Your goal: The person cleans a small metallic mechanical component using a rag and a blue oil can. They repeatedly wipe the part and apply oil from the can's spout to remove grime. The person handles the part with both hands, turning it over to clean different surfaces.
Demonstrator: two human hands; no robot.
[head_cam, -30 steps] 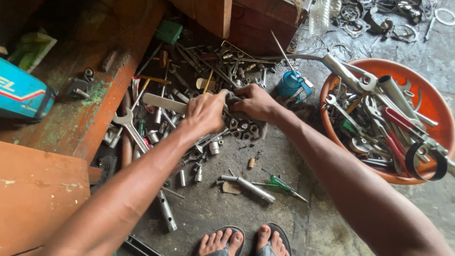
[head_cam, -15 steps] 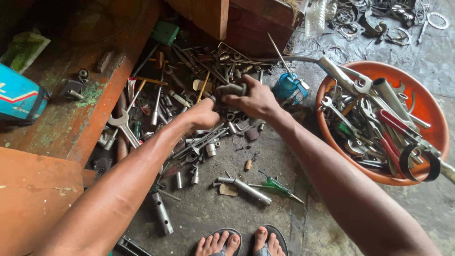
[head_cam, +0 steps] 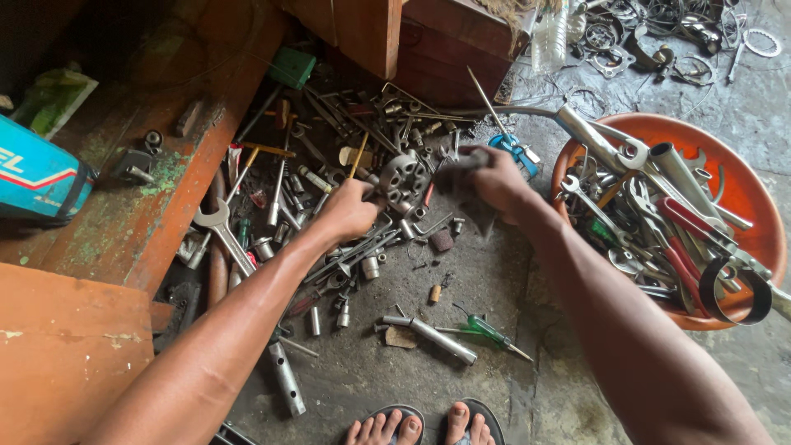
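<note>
Left hand [head_cam: 350,210]: closed in a grasp on the near-left edge of the round perforated metal part [head_cam: 404,180], held tilted above the scattered tools [head_cam: 329,165] on the floor. Right hand [head_cam: 497,180]: clenched around a dark rag [head_cam: 461,185], just right of the part. Orange basin [head_cam: 746,185] of wrenches sits farther right.

A repair workshop: grimy concrete floor [head_cam: 395,379] strewn with wrenches, sockets, bolts; orange basin [head_cam: 746,185] of tools.
</note>
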